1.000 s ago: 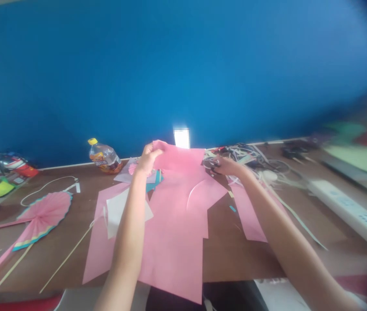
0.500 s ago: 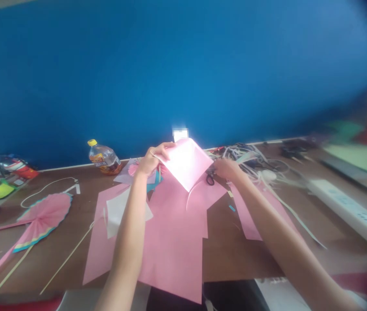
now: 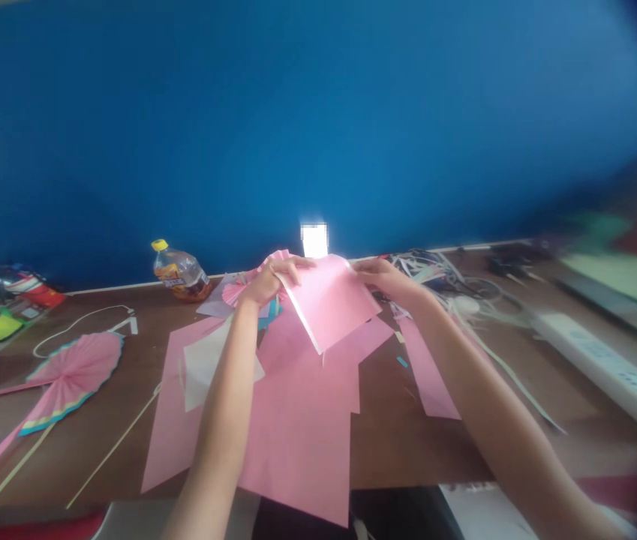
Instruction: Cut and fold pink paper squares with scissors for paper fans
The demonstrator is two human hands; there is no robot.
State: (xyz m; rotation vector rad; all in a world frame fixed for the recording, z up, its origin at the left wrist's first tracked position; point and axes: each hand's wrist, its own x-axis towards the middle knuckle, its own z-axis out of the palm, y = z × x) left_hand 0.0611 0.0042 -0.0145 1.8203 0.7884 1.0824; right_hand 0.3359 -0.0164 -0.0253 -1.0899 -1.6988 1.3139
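Note:
A square of pink paper (image 3: 334,304) with white strips along its edges is held up over the middle of the table, one corner pointing down toward me. My left hand (image 3: 273,281) is closed on its upper left edge, fingers on top. On the upper right edge, my right hand (image 3: 381,276) pinches the same paper. Below it lie larger pink sheets (image 3: 301,435), and a white sheet (image 3: 199,367) rests beside my left forearm. Behind my left hand, a pleated pink paper piece (image 3: 233,292) shows in part.
At left lie a pink pleated fan (image 3: 79,367) and thin sticks (image 3: 115,442). A yellow-capped bottle (image 3: 180,274) stands by the blue wall. Right of my hands are tangled white strips (image 3: 422,266) and a white power strip (image 3: 605,360). A bright lamp (image 3: 314,240) glows behind the paper.
The pink paper has tilted and turned, so it is no longer glaring white. My right hand has moved left onto its upper edge. The dark scissor handles near that hand are now hidden.

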